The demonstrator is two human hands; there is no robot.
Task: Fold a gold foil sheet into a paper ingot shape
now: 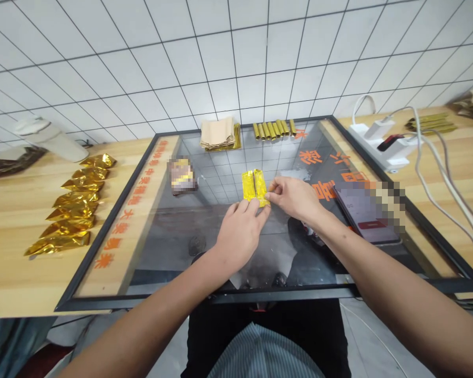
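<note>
The wooden tabletop [8, 220] bears a black-framed glass panel [161, 226]; take its middle as the clock's centre. The row of gold packets [74, 212] lies on the wood at nine o'clock. The phone [364, 210] is at three, close beside the right forearm, so a careless swing of that arm could nudge it. The left hand [239, 233] comes in from seven, fingers loosely bent, the right hand [295, 197] from four, thumb and forefinger closed. The paper stack [217, 134] sits near eleven; the small gold rolls [274, 129], just past twelve, could roll if bumped.

Smallest, the yellow foil piece [249, 186] lies at the centre. The right hand pinches its four-o'clock corner; left fingertips touch its near edge, though whether they grip cannot be told. Uneven pulling could skew or tear the thin foil, and slick glass could let it slide.
</note>
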